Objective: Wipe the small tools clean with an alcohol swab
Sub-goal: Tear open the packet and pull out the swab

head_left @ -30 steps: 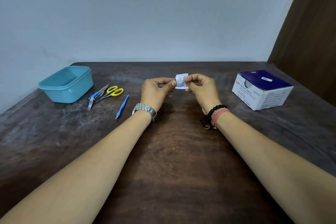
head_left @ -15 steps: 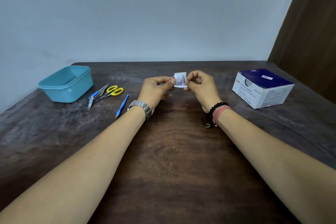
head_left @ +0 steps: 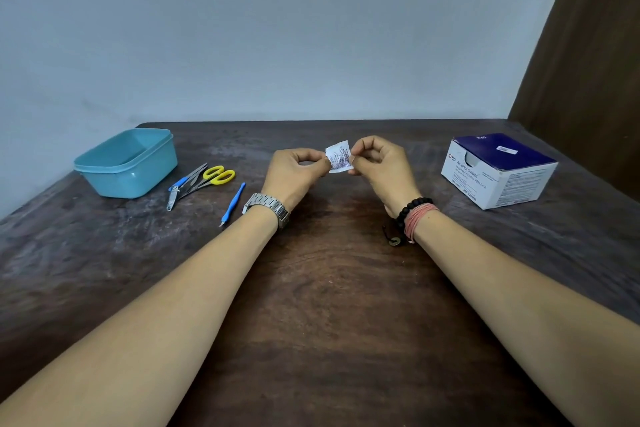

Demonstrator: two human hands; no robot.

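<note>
Status: early. Swab sachet (head_left: 338, 156) looks unopened as far as I can see, no tear visible, no pad out. None of the tools wiped yet by the look of it; all lie on the table. So left to do: open sachet, pull pad, wipe each tool.

Fingers: my left hand (head_left: 294, 172) pinches the sachet's left edge btw thumb and forefinger, other fingers curled in. My right hand (head_left: 379, 166) pinches the right edge the same way, rest of fingers curled. Both clamped on the sachet, nothing slack. Sachet held up off the table, roughly mid-table, btw the two hands, tilted a bit. Printed side faces me. Reads like a tear setup, my guess only.

Outward: metal watch (head_left: 268, 206) on left wrist, black bead bracelet (head_left: 412, 211) plus pinkish cord on right wrist.

Tools, left of my left hand, well apart from it: yellow-handled scissors (head_left: 211, 178), nail clipper (head_left: 173, 194) touching or overlapping the scissors (can't tell which sits on top), blue-handled pick (head_left: 233, 203) just beside them, lying separate. Teal tub (head_left: 126, 163) further left, looks empty from here.

Right side: alcohol swab box (head_left: 498, 172), blue top, near the table's right edge, well apart from right hand.

Dark wood table (head_left: 329, 305) under all of it.
</note>
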